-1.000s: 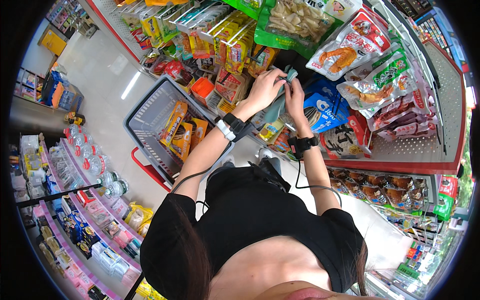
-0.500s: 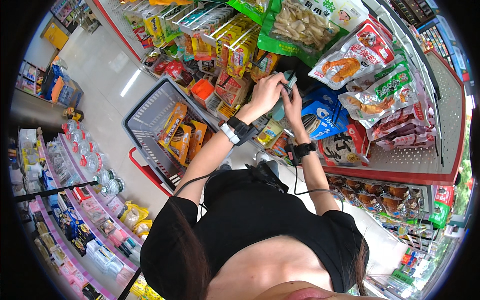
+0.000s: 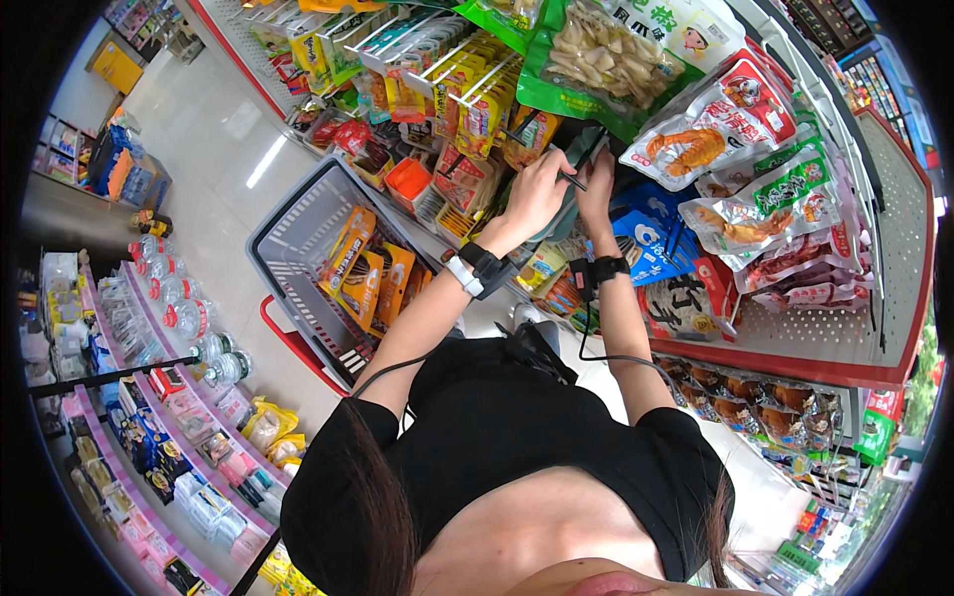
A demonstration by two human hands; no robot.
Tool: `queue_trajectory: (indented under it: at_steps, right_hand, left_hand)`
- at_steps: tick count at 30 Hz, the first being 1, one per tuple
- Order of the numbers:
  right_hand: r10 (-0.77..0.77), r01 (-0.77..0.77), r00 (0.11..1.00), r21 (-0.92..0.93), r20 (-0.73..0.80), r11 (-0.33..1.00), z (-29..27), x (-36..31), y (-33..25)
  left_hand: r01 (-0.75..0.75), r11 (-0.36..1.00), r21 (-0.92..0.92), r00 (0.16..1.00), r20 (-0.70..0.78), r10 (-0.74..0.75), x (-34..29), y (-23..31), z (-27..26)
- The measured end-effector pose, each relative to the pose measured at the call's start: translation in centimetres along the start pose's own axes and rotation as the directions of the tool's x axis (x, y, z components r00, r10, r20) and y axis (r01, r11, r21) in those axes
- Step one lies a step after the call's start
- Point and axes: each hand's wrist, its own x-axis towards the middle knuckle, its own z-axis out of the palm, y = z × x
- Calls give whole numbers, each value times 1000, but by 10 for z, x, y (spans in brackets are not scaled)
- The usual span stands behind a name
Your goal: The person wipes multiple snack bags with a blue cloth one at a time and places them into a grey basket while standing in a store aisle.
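My left hand is closed in a pinch around a thin black rod. Just to its right, my right hand reaches up with its fingers against a grey-green flat item, whose kind I cannot make out. Part of that item lies behind my left hand. Blue sunflower seed bags are right of my right hand. Yellow and orange snack packets hang above left of my left hand.
A grey shopping basket with a red handle stands at left, holding several orange snack packets. Big snack pouches hang at upper right above a perforated shelf with a red edge. Water bottles line the left side.
My hands have moved slightly apart, the right one shifting right and upward. The black rod now shows more plainly in my left fingers. The basket and its packets appear unchanged.
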Motion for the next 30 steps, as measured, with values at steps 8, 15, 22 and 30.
queue_trajectory:
  at_steps: [8, 15, 22, 30]
  right_hand:
    - [27, -7, 999, -376, 47, 926, 8, 51, 64]
    - [70, -2, 993, -564, 100, 826, 13, 53, 96]
    - [94, -41, 993, -540, 71, 841, 21, 52, 91]
    - [132, -148, 989, -355, -69, 923, 25, 33, 49]
  left_hand:
    - [11, 1000, -23, 1000, 4, -11, 2, 0, -1]
    - [68, 997, 43, 997, -21, -68, 2, 8, 0]
    - [157, 982, 103, 987, 0, -158, 2, 16, -2]
    - [159, 987, 24, 987, -39, -158, -2, 8, 4]
